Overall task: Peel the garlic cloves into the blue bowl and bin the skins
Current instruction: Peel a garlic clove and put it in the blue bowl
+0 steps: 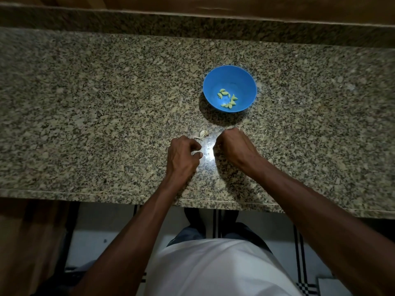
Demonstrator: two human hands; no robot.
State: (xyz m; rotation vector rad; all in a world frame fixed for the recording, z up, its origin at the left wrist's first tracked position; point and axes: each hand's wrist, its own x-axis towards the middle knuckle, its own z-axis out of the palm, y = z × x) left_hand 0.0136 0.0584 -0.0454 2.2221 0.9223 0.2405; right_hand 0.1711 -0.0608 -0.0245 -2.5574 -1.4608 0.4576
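Skins (201, 134) lie just beyond the left hand (183, 153), whose curled fingers pinch a scrap; right hand (232, 146) fisted, contents hidden. Peeled cloves (227, 99) fill the blue bowl (213, 82) beyond. Binning comes next.

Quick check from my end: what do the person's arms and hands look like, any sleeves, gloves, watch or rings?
Both forearms are bare up to the frame edge, with no sleeves in view. The left hand and right hand wear no gloves, and no watch, bracelet or ring shows on the visible backs and wrists. The fingers are mostly hidden from this view. Below the arms, a white shirt covers the torso.
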